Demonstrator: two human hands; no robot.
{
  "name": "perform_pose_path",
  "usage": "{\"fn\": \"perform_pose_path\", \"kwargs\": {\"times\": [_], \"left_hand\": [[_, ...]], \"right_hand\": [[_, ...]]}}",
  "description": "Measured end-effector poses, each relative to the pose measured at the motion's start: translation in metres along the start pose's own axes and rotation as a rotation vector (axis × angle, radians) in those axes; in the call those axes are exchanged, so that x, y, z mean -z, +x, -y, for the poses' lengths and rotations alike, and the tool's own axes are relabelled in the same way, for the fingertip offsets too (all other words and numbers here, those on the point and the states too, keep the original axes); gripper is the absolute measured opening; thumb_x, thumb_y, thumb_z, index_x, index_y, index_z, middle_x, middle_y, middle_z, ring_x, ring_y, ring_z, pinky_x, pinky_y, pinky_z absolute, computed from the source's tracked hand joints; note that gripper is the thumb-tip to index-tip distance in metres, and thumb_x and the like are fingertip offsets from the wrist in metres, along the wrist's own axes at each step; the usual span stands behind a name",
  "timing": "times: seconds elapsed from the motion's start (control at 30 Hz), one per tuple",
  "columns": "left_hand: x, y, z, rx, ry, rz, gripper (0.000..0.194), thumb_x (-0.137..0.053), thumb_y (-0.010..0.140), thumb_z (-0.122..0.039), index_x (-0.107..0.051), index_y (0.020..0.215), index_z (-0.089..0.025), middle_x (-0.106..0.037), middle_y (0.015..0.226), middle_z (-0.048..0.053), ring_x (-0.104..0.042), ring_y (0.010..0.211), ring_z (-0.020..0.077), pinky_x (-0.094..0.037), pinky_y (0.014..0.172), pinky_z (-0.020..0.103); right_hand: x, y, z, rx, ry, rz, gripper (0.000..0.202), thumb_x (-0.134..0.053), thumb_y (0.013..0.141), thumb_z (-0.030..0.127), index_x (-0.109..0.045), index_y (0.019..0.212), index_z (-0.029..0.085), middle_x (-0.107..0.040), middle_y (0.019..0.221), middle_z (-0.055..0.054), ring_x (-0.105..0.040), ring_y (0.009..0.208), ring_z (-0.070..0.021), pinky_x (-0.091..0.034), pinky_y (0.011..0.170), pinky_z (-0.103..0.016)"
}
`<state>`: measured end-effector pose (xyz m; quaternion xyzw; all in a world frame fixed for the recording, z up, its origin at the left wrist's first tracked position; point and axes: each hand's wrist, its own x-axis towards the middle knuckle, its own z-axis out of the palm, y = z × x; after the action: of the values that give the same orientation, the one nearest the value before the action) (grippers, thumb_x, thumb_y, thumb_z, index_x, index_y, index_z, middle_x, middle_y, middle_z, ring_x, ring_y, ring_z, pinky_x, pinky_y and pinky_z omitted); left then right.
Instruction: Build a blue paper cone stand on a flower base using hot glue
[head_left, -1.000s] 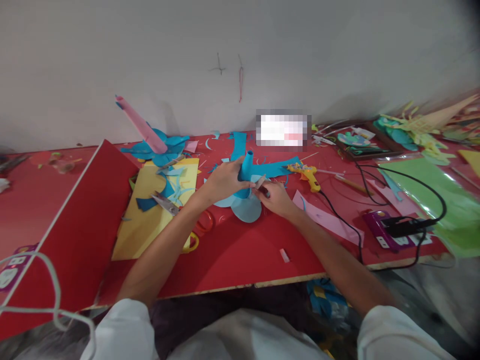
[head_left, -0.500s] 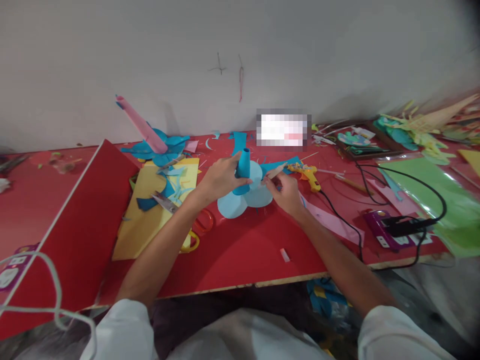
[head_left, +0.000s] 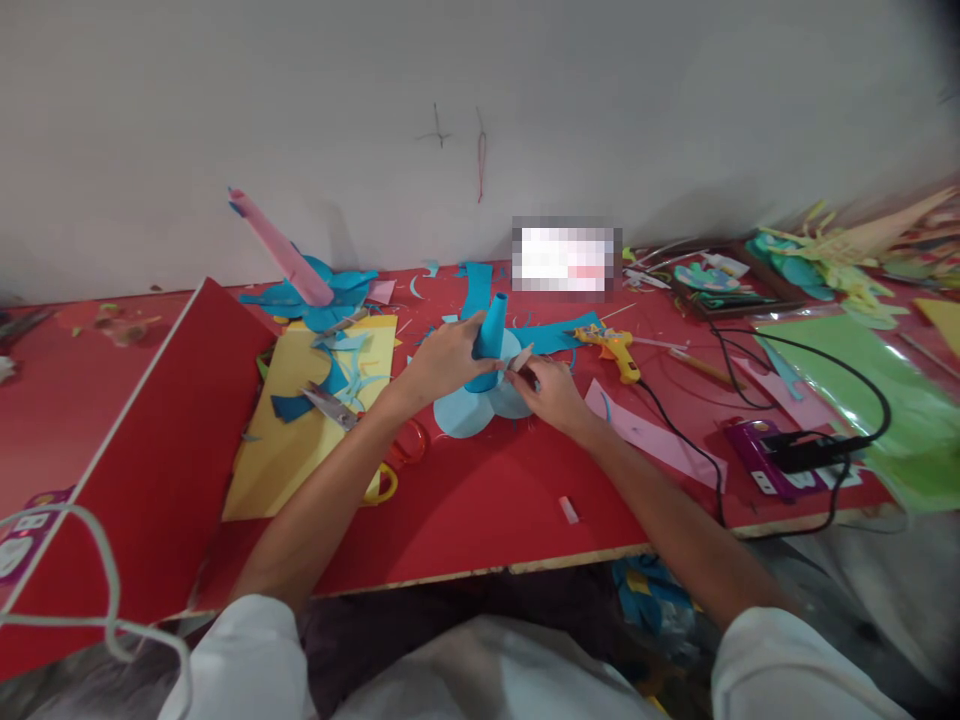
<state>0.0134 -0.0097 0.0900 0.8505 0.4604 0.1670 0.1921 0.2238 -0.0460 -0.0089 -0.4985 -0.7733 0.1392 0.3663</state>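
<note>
My left hand (head_left: 450, 360) is wrapped round a blue paper tube (head_left: 493, 325), which leans slightly right. Beneath the tube lie rounded light-blue paper petals (head_left: 463, 412) on the red table. Close against the tube's right side, my right hand (head_left: 551, 388) pinches a small pale strip (head_left: 521, 357); its exact material cannot be made out. Right of the hands rests a yellow glue gun (head_left: 619, 355) with its nozzle toward the tube. Scissors (head_left: 334, 408) with red and yellow handles lie by my left forearm.
A pink tube (head_left: 289, 255) on blue petals stands back left. Yellow sheets (head_left: 289, 440) with blue scraps lie left. At right are a pink strip (head_left: 660, 440), a purple power strip (head_left: 780, 465) with black cables, a green sheet (head_left: 847, 390) and a dark tray (head_left: 780, 290). A red panel (head_left: 157, 470) rises at left.
My right hand has moved left with the pale strip, up to the tube. The tube's top has tipped a little to the right in my left hand.
</note>
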Motion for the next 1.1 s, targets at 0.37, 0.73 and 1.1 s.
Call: {"fn": "perform_pose_path", "kwargs": {"times": [0.37,0.73,1.1], "left_hand": [[-0.002,0.001,0.004,0.001,-0.024,0.001,0.027,-0.070,0.087,-0.040,-0.059,0.101,-0.020,-0.070,0.090,0.006,-0.067,0.082,0.0245,-0.052,0.077,0.037],[0.001,0.003,0.015,-0.079,-0.218,0.024,0.036,-0.075,0.081,-0.048,-0.062,0.102,-0.022,-0.070,0.091,0.004,-0.067,0.086,0.0216,-0.056,0.078,0.035],[-0.003,0.003,0.015,-0.088,-0.281,0.036,0.032,-0.074,0.082,-0.044,-0.062,0.100,-0.021,-0.069,0.093,0.003,-0.065,0.085,0.0179,-0.055,0.077,0.031]], "right_hand": [[-0.003,-0.003,0.001,0.041,0.030,-0.003,0.032,-0.053,0.102,0.046,-0.064,0.084,0.022,-0.070,0.077,-0.005,-0.063,0.070,-0.0194,-0.043,0.069,-0.031],[0.003,-0.007,0.014,0.078,0.141,0.000,0.031,-0.054,0.103,0.049,-0.068,0.091,0.025,-0.076,0.092,-0.007,-0.071,0.084,-0.0229,-0.054,0.082,-0.036],[-0.007,-0.008,0.011,0.102,0.128,0.089,0.023,-0.056,0.103,0.042,-0.068,0.095,0.024,-0.077,0.096,-0.009,-0.074,0.095,-0.0262,-0.057,0.091,-0.040]]}}
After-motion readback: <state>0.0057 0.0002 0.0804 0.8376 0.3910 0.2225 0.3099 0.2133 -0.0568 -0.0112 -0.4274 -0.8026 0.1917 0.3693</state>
